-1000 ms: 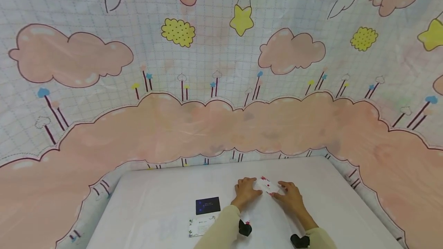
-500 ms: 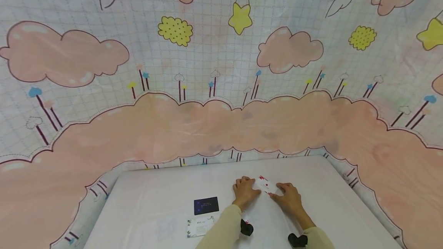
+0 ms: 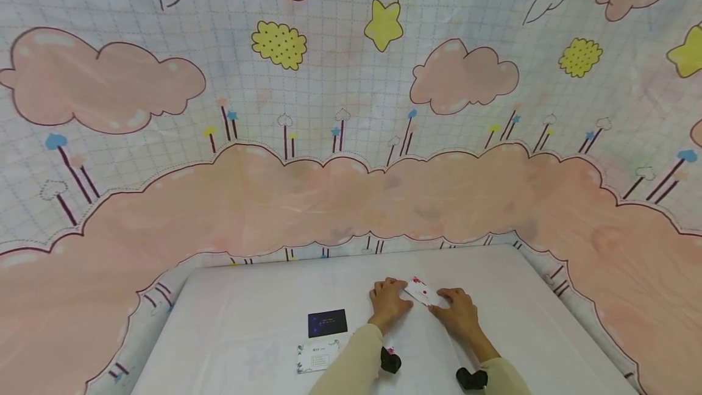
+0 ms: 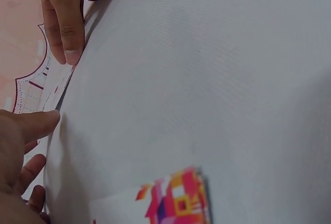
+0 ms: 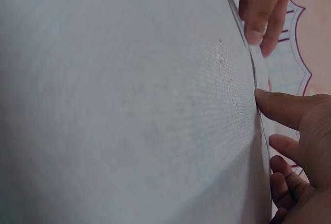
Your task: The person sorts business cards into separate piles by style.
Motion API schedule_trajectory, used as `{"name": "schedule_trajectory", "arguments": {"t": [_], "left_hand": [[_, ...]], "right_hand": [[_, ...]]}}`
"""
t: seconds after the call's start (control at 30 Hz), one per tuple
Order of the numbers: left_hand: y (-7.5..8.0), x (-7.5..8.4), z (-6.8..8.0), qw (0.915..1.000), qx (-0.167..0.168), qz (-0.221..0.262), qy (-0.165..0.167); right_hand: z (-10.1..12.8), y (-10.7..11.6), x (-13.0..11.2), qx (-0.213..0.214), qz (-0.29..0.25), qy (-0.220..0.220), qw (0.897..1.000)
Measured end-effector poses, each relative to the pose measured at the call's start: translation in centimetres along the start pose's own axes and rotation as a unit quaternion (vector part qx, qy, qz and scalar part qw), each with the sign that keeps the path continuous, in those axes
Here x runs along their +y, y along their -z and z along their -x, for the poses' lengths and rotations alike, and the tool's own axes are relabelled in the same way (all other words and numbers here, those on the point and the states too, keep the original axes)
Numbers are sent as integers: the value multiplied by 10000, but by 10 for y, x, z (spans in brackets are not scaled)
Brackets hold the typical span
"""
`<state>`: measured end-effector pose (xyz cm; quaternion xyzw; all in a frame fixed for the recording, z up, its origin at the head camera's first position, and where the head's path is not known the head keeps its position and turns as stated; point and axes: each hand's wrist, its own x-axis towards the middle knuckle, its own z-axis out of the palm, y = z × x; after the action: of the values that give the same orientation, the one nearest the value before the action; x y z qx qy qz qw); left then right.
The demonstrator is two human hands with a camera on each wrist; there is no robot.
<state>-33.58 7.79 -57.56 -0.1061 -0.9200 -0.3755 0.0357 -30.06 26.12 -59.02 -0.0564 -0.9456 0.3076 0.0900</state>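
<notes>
A white card with red marks (image 3: 421, 291) sits between both hands on the white table, turned at a slant in the head view. At its left end is my left hand (image 3: 388, 302), the index fingertip at the corner and the thumb along the near side. My right hand (image 3: 457, 311) holds the right end between thumb and fingers. In the left wrist view the card (image 4: 58, 90) shows nearly edge-on, with a dark shadow beneath. The right wrist view also shows it as a thin sliver, with the right thumb (image 5: 282, 109) against its edge.
A dark blue card (image 3: 327, 323) and a white card with leafy corners (image 3: 317, 357) lie left of the left forearm. Under that wrist is a card with a colourful pink and orange pattern (image 4: 178, 198). A printed cloth backdrop (image 3: 351, 200) hangs behind the table.
The head view shifts slightly. Both hands keep nearly the same place around the card, and its near edge shows a little more plainly now. The other cards stay put.
</notes>
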Motion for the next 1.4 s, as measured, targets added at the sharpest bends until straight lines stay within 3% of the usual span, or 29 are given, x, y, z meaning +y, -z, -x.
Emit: {"name": "schedule_trajectory", "arguments": {"t": [0.3, 0.7, 0.83, 1.03, 1.4], "left_hand": [[-5, -1, 1, 9982, 246, 515, 208], [-7, -4, 6, 9971, 679, 342, -102], [-5, -4, 6, 9977, 571, 293, -222], [0, -2, 4, 9990, 90, 425, -130], [14, -7, 8, 9973, -151, 553, -467]], "right_hand": [[0, -1, 3, 52, 80, 45, 9999], [1, -4, 4, 69, 155, 206, 9996], [3, -2, 4, 56, 33, 176, 9998], [6, 5, 2, 11, -339, 134, 9993], [11, 15, 0, 6, -623, 681, 9957]]}}
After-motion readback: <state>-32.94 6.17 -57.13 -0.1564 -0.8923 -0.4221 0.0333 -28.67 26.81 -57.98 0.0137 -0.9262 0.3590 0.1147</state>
